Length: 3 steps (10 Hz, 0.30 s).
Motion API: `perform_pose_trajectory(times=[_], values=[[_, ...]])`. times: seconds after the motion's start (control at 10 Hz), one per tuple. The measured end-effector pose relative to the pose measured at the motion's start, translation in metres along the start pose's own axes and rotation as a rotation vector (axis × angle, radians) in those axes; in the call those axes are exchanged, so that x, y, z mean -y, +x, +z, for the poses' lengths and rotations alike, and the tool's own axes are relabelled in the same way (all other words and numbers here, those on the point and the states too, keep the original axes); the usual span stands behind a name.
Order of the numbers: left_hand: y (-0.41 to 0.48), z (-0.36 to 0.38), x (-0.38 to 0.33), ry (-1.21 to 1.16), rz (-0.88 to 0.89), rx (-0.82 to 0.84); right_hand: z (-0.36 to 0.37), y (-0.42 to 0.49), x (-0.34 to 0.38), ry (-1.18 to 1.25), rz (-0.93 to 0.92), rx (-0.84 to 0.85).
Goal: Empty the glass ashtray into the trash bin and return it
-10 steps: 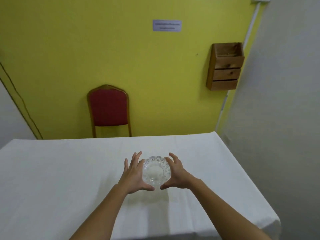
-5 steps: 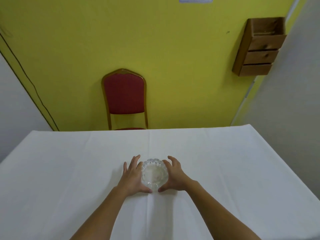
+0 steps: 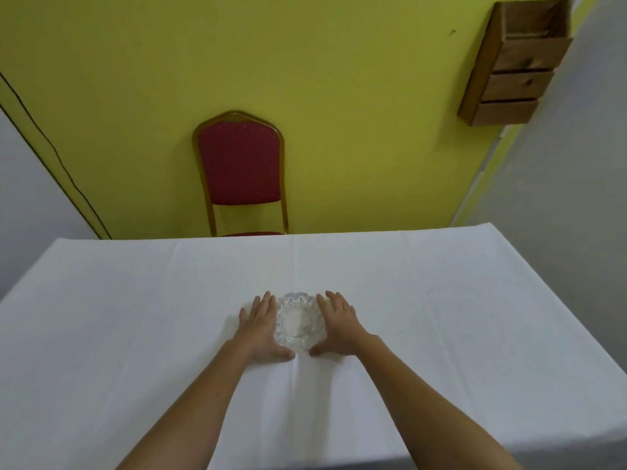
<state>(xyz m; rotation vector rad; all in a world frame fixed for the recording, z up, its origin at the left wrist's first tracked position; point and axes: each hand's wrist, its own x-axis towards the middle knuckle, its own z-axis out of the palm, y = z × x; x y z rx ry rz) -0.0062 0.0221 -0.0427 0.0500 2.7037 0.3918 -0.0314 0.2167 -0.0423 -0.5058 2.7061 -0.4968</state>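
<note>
The clear cut-glass ashtray [image 3: 298,323] rests on the white tablecloth [image 3: 135,317] near the middle of the table, and it looks empty. My left hand [image 3: 261,329] lies flat on the cloth against its left side with the fingers stretched forward. On the ashtray's right side, my right hand [image 3: 339,325] lies the same way. Both thumbs point inward just in front of the ashtray's near rim. Neither hand curls around the glass. No trash bin is in view.
A red padded chair [image 3: 241,171] with a gold frame stands behind the table's far edge, against the yellow wall. A wooden drawer box [image 3: 515,62] hangs on the wall at upper right. A grey wall runs close along the table's right side.
Both hands cupped the ashtray just above the cloth, brought it down onto the table, then flattened out beside it. The camera has tilted down and shifted left.
</note>
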Motion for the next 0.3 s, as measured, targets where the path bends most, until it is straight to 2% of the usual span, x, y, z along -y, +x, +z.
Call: perform_pose_trajectory(times=[0.1, 0.2, 0.3], values=[[-0.003, -0.014, -0.006, 0.004, 0.0, 0.055, -0.004, -0.003, -0.003, -0.04, 0.02, 0.065], [-0.011, -0.029, -0.013, 0.009, -0.029, 0.027, -0.019, -0.012, 0.0, -0.069, 0.04, 0.097], [-0.016, -0.044, -0.017, 0.049, -0.042, -0.032, -0.038, -0.015, 0.006, -0.095, 0.071, 0.053]])
